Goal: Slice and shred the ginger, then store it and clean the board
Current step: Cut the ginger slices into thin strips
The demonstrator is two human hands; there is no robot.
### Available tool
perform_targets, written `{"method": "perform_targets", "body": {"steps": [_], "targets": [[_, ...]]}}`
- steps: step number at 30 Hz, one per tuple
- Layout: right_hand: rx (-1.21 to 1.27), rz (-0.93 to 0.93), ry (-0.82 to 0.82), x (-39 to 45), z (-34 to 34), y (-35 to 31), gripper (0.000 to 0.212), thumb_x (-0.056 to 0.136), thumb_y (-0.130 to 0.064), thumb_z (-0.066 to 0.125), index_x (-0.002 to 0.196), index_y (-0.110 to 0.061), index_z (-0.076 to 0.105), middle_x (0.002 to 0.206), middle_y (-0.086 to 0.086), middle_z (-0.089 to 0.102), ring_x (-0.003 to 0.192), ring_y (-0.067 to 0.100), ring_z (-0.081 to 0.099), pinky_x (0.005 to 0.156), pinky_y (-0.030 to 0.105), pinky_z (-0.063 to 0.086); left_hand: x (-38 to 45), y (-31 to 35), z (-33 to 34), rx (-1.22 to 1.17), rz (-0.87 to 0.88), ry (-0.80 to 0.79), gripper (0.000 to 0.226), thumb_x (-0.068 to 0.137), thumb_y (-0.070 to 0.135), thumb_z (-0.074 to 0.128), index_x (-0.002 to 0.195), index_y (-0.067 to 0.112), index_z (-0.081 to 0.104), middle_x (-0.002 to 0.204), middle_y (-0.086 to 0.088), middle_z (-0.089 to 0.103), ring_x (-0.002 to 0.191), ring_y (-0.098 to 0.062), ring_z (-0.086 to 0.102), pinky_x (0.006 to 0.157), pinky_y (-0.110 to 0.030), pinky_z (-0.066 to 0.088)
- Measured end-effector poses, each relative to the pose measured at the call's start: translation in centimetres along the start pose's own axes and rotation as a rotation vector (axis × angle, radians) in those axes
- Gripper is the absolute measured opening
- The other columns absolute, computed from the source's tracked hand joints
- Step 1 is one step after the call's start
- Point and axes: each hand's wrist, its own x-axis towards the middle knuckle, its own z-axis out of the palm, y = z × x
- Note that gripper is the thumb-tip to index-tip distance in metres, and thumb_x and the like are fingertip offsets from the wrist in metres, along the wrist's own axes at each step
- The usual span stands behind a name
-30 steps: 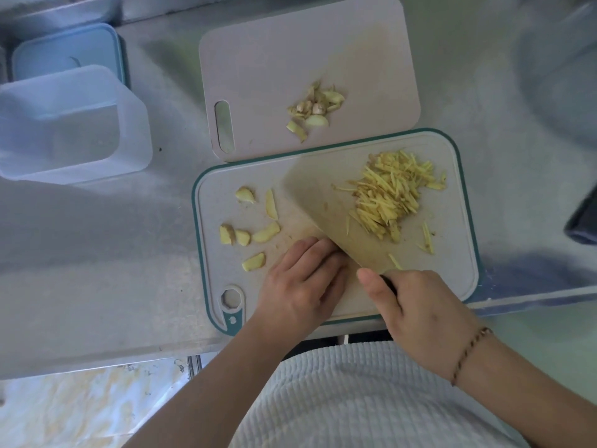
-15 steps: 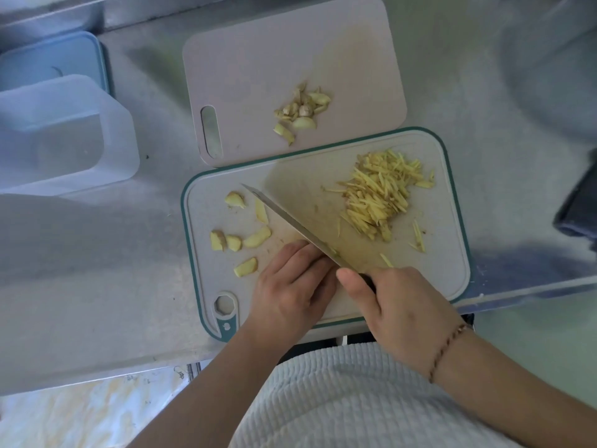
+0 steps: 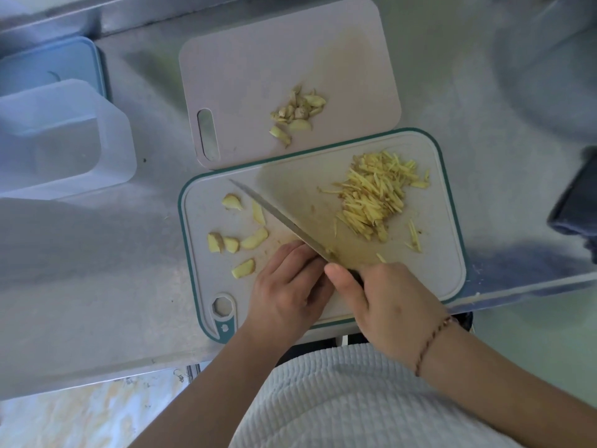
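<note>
1. Both hands work at the near edge of the teal-rimmed cutting board (image 3: 447,202): the right hand (image 3: 384,299) is wrapped around the dark handle of a knife (image 3: 284,221), thumb laid along its side.
2. Left hand (image 3: 287,286) lies with fingers bent, knuckles against the blade's flat; whatever sits under its fingertips is hidden, so I cannot tell if it holds a piece.
3. Blade runs diagonally away to the left, edge down on the board.
4. Shredded ginger (image 3: 374,195) is heaped on the board's far right part.
5. Ginger slices (image 3: 239,237) lie scattered on the board's left part, left of the blade.
6. Ginger trimmings (image 3: 297,113) sit on a plain board (image 3: 258,59) just behind.
7. Off to the left on the steel counter (image 3: 80,270) stands a clear plastic container (image 3: 58,137), with a blue lid (image 3: 51,66) behind it.
</note>
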Motion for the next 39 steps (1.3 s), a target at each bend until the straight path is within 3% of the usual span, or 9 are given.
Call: {"method": "perform_targets", "body": {"steps": [4,12,18,26,29,33,39], "targets": [[0.027,0.042,-0.025,-2.1,-0.5,0.4,0.061,0.087,-0.072,0.011,0.054,-0.026,0.033,0.042,-0.006,0.035,0.042,0.012,0.040,0.049,0.028,0.036,0.0,0.0,0.1,0.005,-0.007,0.016,0.007,0.087,0.004,0.075,0.092,-0.001,0.078,0.098,-0.011,0.074,0.093,-0.027,0.069,0.083,-0.033,0.056],[-0.082,0.041,-0.025,-0.3,0.2,-1.0,0.068,0.080,-0.072,0.004,0.060,-0.022,0.045,0.051,-0.004,0.048,0.049,0.012,0.050,0.052,0.032,0.046,0.1,0.1,0.0,-0.007,-0.021,0.037,0.023,0.098,0.011,0.060,0.088,-0.001,0.077,0.089,-0.012,0.070,0.084,-0.025,0.063,0.086,-0.021,0.046],[-0.001,0.069,-0.047,-2.5,-0.4,0.4,0.070,0.085,-0.074,0.004,0.056,-0.021,0.038,0.045,-0.004,0.040,0.045,0.012,0.043,0.052,0.032,0.042,0.0,-0.1,0.2,0.030,-0.022,0.020,0.008,0.087,0.006,0.075,0.092,0.001,0.078,0.097,-0.010,0.073,0.091,-0.026,0.069,0.087,-0.026,0.052],[0.011,0.011,-0.030,0.3,-0.1,-0.7,0.069,0.083,-0.072,0.009,0.054,-0.018,0.041,0.042,-0.004,0.040,0.041,0.013,0.043,0.046,0.030,0.040,0.1,0.1,0.1,0.025,-0.046,0.038,0.026,0.098,0.016,0.060,0.087,0.000,0.077,0.092,-0.012,0.071,0.086,-0.027,0.068,0.085,-0.023,0.050],[0.032,0.022,-0.030,-1.0,0.1,-0.2,0.071,0.086,-0.073,0.007,0.053,-0.018,0.038,0.041,-0.004,0.036,0.040,0.013,0.039,0.046,0.027,0.034,0.1,0.0,0.2,0.022,-0.049,0.040,0.023,0.097,0.016,0.063,0.089,0.001,0.078,0.093,-0.010,0.072,0.088,-0.026,0.068,0.085,-0.024,0.051],[0.032,0.054,-0.031,-1.1,0.2,0.0,0.075,0.081,-0.078,0.002,0.053,-0.018,0.038,0.043,-0.004,0.038,0.042,0.013,0.041,0.048,0.031,0.040,0.1,0.0,0.3,0.002,-0.024,0.045,0.018,0.095,0.013,0.066,0.090,0.000,0.078,0.095,-0.010,0.073,0.091,-0.025,0.068,0.086,-0.027,0.053],[-0.007,0.028,-0.015,0.0,0.4,-0.9,0.069,0.084,-0.074,0.006,0.055,-0.021,0.041,0.045,-0.004,0.041,0.042,0.011,0.044,0.047,0.029,0.039,0.2,0.0,0.0,-0.010,-0.045,0.056,0.028,0.099,0.014,0.058,0.083,-0.001,0.076,0.086,-0.011,0.070,0.082,-0.022,0.063,0.087,-0.015,0.041]]}}
